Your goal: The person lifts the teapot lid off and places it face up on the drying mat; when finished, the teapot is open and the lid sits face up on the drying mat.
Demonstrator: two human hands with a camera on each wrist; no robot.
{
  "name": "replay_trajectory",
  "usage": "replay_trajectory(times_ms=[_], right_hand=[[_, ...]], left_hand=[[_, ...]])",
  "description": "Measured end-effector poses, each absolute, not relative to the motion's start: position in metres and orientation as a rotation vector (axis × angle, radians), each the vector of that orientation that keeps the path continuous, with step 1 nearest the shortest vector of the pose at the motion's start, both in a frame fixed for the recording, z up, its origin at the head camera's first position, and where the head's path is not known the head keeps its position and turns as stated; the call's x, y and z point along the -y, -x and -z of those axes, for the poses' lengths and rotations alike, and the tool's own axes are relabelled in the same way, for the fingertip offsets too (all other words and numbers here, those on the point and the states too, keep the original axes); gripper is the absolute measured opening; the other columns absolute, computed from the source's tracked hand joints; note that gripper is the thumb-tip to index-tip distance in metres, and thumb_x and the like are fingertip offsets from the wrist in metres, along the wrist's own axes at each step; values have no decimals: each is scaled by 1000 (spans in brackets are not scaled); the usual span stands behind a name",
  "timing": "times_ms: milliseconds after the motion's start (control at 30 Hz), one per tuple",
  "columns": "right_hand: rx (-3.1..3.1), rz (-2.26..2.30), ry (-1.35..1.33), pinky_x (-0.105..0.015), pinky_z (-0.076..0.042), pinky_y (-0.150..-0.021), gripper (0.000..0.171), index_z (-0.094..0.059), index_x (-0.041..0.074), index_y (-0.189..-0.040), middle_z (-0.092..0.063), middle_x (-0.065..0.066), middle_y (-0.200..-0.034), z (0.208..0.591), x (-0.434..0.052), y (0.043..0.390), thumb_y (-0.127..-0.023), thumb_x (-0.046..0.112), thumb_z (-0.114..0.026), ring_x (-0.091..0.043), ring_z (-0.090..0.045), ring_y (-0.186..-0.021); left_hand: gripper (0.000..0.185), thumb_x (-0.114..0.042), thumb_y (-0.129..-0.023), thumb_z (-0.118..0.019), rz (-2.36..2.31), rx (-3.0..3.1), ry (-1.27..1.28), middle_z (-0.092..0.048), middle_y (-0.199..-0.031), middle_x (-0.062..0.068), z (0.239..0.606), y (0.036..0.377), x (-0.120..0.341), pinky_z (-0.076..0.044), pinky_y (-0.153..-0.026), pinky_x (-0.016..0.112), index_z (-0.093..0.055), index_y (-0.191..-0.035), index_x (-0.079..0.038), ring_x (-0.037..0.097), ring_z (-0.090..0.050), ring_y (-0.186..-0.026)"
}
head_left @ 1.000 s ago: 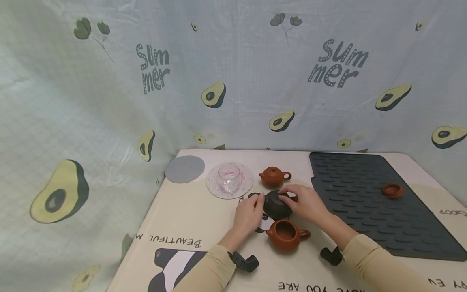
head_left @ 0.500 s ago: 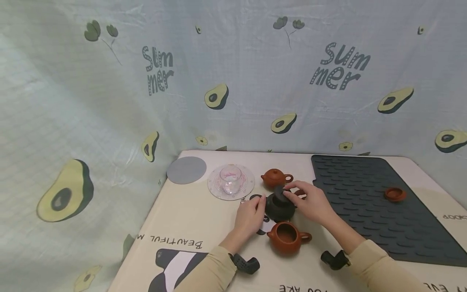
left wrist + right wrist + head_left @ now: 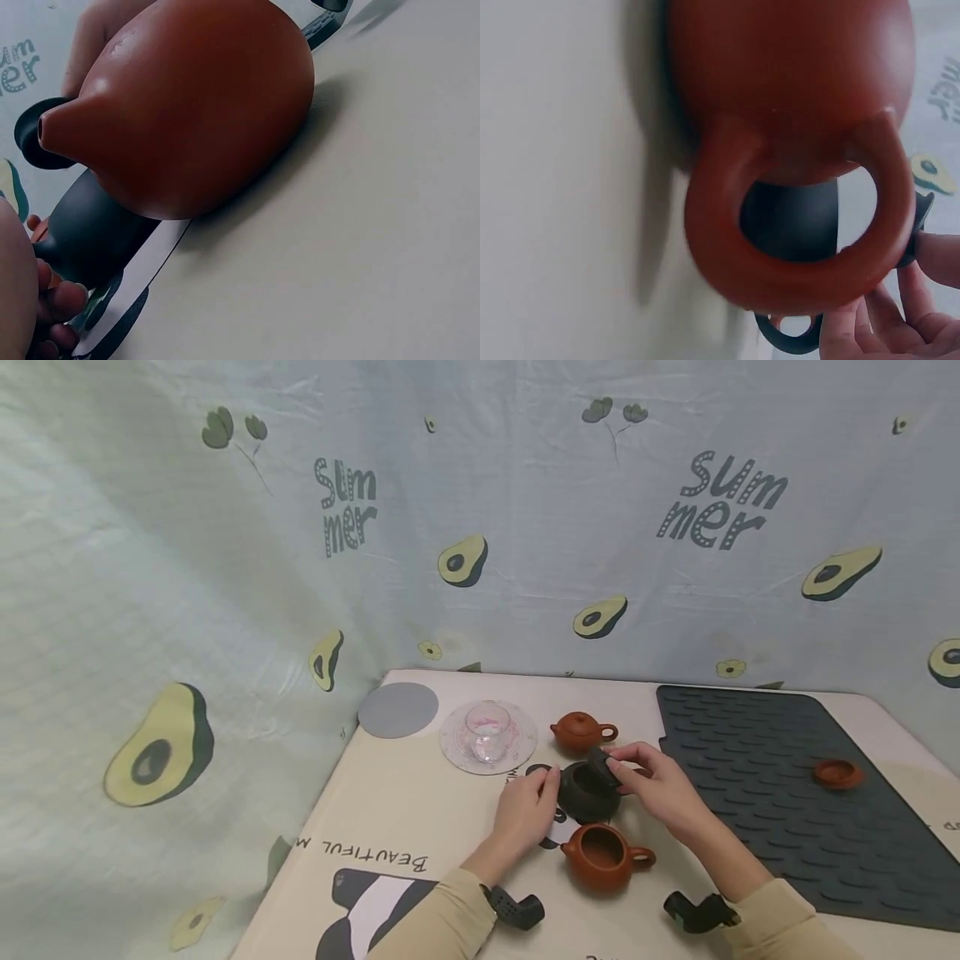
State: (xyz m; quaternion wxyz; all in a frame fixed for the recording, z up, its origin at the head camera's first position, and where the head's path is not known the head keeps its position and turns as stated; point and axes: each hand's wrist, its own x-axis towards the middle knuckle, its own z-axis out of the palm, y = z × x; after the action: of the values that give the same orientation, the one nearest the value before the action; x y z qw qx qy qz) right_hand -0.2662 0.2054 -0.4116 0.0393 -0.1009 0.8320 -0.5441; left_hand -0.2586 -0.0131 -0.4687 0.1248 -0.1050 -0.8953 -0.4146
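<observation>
A black teapot (image 3: 587,795) stands open on the table between two brown ones. My left hand (image 3: 550,783) holds its left side by the spout, fingers curled against it. My right hand (image 3: 618,767) pinches the black lid (image 3: 598,759), tilted just above the pot's right rim. In front stands a lidless brown teapot (image 3: 604,857), which fills the left wrist view (image 3: 195,105); its handle (image 3: 795,247) fills the right wrist view. Behind it there, my right fingers (image 3: 885,326) show.
A small lidded brown teapot (image 3: 581,732) stands behind the black one. A glass cup (image 3: 487,737) sits on a round coaster, with a grey disc (image 3: 397,710) to its left. The dark ribbed mat (image 3: 772,793) on the right bears a brown lid (image 3: 837,772).
My right hand has lifted the black lid off the black teapot and tipped it up at the pot's right rim. The left hand has stayed on the pot's side.
</observation>
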Motion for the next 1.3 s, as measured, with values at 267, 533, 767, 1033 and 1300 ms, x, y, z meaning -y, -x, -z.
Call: replay_trajectory(times_ms=[267,533,767,1033,1300], right_hand=[[-2285,1973,192,-26,-52,-90,46,-46,-5,-133,-57,-14,-124,409,-225,263,-107,31,-56,-16,-65,-104],[-1974,2174,291,-25,-50,-94,49,-37,13,-153,-42,-6,-148,414,-245,269,-109,27,-52,-17,-65,-111],[-1453,2352,382,-29,-48,-98,46,-39,27,-157,-42,-1,-148,415,-249,276,-112,17,-42,-21,-62,-116],[-1282,2330,257,-30,-51,-92,31,-65,22,-127,-63,-3,-122,413,-241,276,-113,31,-39,-21,-63,-102],[-1568,2234,214,-28,-51,-89,30,-53,21,-136,-61,0,-124,410,-231,278,-110,36,-47,-18,-62,-100]], left_hand=[[42,-37,-110,-44,1233,2634,312,-46,-62,-7,471,258,7,-35,-60,27,-57,-74,-18,13,-45,-64],[43,-39,-110,-43,1231,2640,325,-46,-61,-7,471,258,8,-35,-58,26,-56,-74,-18,12,-45,-62],[44,-36,-109,-45,1234,2604,298,-44,-60,-7,473,256,11,-33,-57,27,-54,-71,-18,12,-43,-61],[45,-38,-109,-45,1267,2630,282,-42,-60,-7,475,253,12,-32,-57,26,-53,-70,-18,10,-42,-60],[44,-36,-110,-46,1262,2605,299,-41,-60,-7,471,257,13,-31,-57,26,-52,-70,-17,12,-42,-60]])
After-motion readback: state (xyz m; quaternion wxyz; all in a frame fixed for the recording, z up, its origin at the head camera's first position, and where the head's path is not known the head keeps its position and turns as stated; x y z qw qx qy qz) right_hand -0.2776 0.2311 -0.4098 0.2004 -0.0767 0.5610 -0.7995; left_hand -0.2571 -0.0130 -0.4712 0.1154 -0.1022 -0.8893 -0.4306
